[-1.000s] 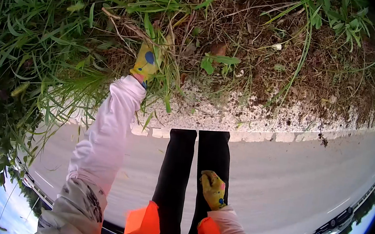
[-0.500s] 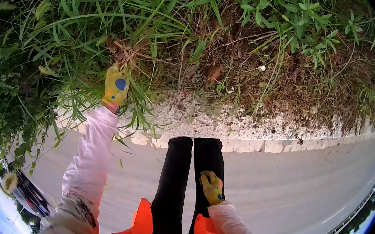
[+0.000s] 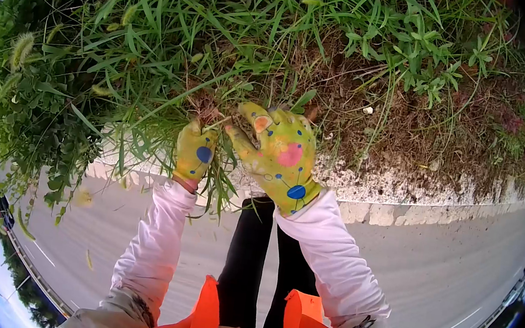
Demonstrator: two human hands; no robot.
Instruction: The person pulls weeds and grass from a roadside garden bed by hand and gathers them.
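My left hand (image 3: 196, 152), in a yellow glove with a blue dot, is closed around a clump of uprooted grass (image 3: 221, 182). The reddish-brown roots stick up above the fist, and green blades hang down beside the wrist. Just to the right, my right hand (image 3: 280, 156), gloved in yellow with pink, orange and blue spots, has its thumb apart from its curved fingers. Its thumb tip is close to the roots, though whether it touches them I cannot tell. Nothing shows in the gap of this hand, and its fingertips are partly hidden near the soil.
Dense green grass and weeds (image 3: 179, 42) cover the bank ahead. Brown soil with dry stems (image 3: 410, 136) lies to the right. A pale stone curb (image 3: 394, 210) borders the grey road (image 3: 408, 260). My dark-trousered legs (image 3: 248, 254) are close to the curb.
My left hand, with the grass clump, now appears further right and lower. My right hand has come up from beside my leg to the roots, its fingers opening out.
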